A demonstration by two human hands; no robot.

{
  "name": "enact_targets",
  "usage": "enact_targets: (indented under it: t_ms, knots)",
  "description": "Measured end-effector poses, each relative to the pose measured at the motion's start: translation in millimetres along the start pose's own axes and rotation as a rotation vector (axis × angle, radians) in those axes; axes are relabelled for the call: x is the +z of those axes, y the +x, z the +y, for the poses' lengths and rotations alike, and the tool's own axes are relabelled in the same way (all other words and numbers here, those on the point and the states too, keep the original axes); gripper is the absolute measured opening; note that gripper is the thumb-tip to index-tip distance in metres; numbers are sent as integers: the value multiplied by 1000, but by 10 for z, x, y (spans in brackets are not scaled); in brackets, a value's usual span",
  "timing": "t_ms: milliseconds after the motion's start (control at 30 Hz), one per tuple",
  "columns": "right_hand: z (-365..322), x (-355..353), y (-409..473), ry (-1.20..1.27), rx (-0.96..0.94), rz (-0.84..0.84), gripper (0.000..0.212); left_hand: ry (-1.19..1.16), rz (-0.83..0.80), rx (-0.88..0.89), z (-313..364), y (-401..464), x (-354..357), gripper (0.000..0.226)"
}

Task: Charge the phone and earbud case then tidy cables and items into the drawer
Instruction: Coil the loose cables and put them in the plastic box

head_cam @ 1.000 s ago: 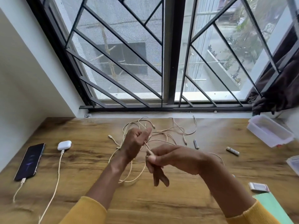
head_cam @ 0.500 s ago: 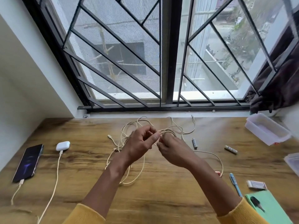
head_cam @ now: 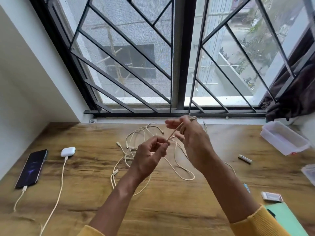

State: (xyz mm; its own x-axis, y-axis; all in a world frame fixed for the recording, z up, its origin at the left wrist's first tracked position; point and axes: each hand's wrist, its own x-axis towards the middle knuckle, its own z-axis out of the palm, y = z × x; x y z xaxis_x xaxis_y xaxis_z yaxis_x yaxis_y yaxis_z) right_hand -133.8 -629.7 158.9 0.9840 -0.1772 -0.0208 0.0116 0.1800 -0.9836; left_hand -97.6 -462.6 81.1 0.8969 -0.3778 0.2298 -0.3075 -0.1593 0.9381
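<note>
Above the middle of the wooden desk, both hands are up off the surface and working one cream cable. The left hand has its fingers curled, pinching the cable at its fingertips near 985,850, and the line runs taut from there up to the right hand. That right hand is raised higher, nearer the window, fingers loosely spread, with the cable looped over them by the knuckles; it is blurred, so how tight that hold is I cannot tell. Beneath the hands the rest of the cables lie in a loose tangle on the wood, plugs pointing every way. Far left, the phone lies flat with a cable in its near end, and just beside it the white earbud case is plugged in too. Off right sit a clear plastic tub, a small battery and a green notebook.
</note>
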Motion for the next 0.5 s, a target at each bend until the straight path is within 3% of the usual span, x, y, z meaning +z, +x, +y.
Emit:
enact_targets:
  t_ms: [67,133,233,300,367,500]
  knots:
    - [-134,-38,29,235,-2,-89,50,49,-28,-30,-81,-32,8,23]
    - [-215,-82,42,447,17,-215,35,57,-54,-48,-155,-44,4,26]
    - [-219,-127,38,514,56,-461,31,22,-65,-81,-178,11,-48,31]
    - [-212,-153,11,428,124,-660,31,-26,-81,-104,-126,81,-123,34]
    - [-218,-178,-37,188,172,-844,29,-66,-125,-88,-58,158,-232,38]
    - [-234,-131,-144,-310,190,-1053,35,59,-285,-69,126,324,-369,23]
